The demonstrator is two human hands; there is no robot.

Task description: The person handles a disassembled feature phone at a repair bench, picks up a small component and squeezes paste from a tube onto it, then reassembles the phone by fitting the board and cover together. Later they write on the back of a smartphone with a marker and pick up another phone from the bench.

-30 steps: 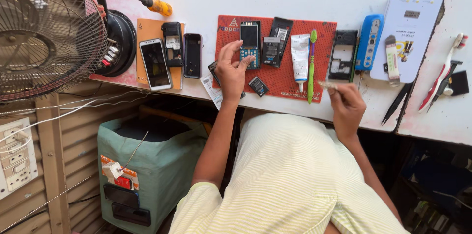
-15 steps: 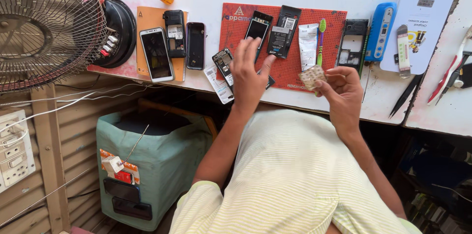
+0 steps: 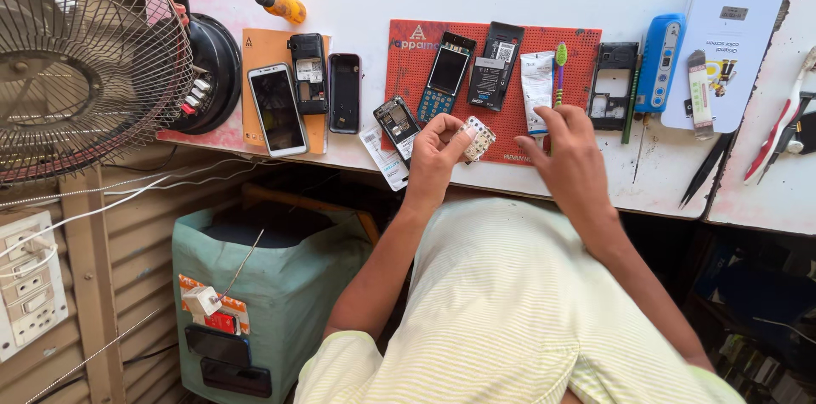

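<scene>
Hands over a phone repair mat

The left hand [image 3: 438, 142] pinches a small keypad [image 3: 478, 138]. The right hand [image 3: 568, 149], at its 3 o'clock, holds nothing over the red mat [image 3: 510, 128].

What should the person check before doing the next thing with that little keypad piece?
1. Keypad piece firmly in the left hand: ok, pinched between fingertips at the table edge.
2. Right hand free: cannot tell, it is blurred and hovers at the red mat's lower edge.
3. Green-tipped brush within reach: ok, it lies on the mat just above the right hand.
4. White tube out of the way: ok, flat on the mat beside the brush.
5. Opened phone body safely placed: not ok, it lies close to the table edge, left of the left hand.
6. Keypad piece clean: cannot tell, too small to see.
</scene>
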